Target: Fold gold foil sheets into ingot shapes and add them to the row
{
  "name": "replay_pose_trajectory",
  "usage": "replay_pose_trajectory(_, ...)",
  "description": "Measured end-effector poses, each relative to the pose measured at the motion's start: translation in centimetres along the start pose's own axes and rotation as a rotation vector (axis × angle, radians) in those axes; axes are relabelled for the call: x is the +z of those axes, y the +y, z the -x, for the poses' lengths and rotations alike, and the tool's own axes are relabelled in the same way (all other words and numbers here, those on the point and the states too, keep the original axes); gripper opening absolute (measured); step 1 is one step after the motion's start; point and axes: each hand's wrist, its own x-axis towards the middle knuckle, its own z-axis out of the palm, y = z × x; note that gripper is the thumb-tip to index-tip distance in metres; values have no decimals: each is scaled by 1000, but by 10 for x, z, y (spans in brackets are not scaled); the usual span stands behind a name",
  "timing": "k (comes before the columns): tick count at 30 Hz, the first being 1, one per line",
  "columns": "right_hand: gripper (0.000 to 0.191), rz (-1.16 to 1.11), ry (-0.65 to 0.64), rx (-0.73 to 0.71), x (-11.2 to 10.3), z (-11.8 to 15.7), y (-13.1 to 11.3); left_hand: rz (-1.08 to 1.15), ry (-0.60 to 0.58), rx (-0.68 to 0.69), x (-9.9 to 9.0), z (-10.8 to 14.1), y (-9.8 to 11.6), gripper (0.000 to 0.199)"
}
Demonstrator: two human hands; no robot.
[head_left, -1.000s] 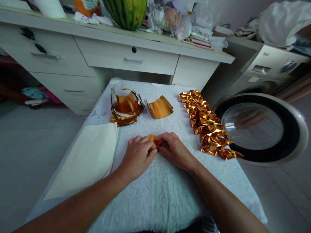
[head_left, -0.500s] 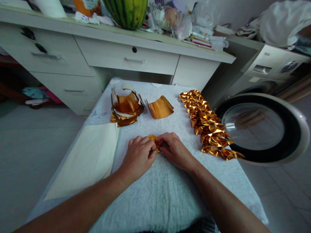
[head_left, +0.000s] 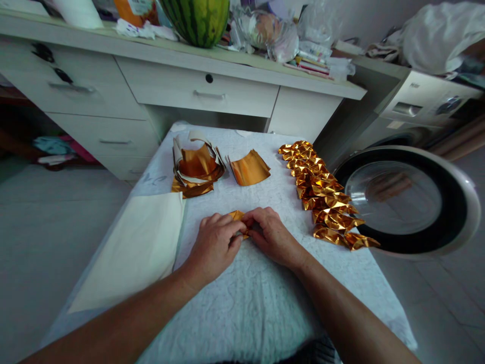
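My left hand (head_left: 217, 243) and my right hand (head_left: 270, 232) meet near the middle of the cloth-covered table (head_left: 242, 303). Between their closed fingers they pinch a small piece of gold foil paper (head_left: 237, 215), mostly hidden by the fingers. Beyond them lies a short stack of curved gold sheets (head_left: 250, 168). To its left, more gold sheets (head_left: 197, 163) sit curled inside pale paper strips. Along the right side runs a row of several folded, shiny gold foil pieces (head_left: 322, 194).
A pale paper sheet (head_left: 132, 247) covers the table's left side. Behind stands a white counter (head_left: 242, 71) with a watermelon (head_left: 197, 20) and plastic bags. The open washing machine door (head_left: 458, 202) is close by the table's right edge.
The fingers of my left hand have shifted slightly against the gold foil paper, the index finger reaching further toward my right hand. The other items on the table have not moved.
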Motion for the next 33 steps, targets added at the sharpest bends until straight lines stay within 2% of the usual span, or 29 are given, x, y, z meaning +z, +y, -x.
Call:
replay_pose_trajectory(7,19,100,-24,-14,4,3,-1,-4,-8,-14,-1,0,2,14)
replay_pose_trajectory(11,25,132,-9,24,8,4,-3,11,-14,-12,-1,1,0,15)
replay_pose_trajectory(18,40,133,-3,56,11,2,-4,-21,-32,-16,-1,1,0,15)
replay_pose_trajectory(25,40,104,-66,69,9,0,-1,-12,-36,-19,-3,2,1,17)
replay_pose_trajectory(33,40,59,-33,56,7,4,1,-15,-30,-17,-3,2,1,18)
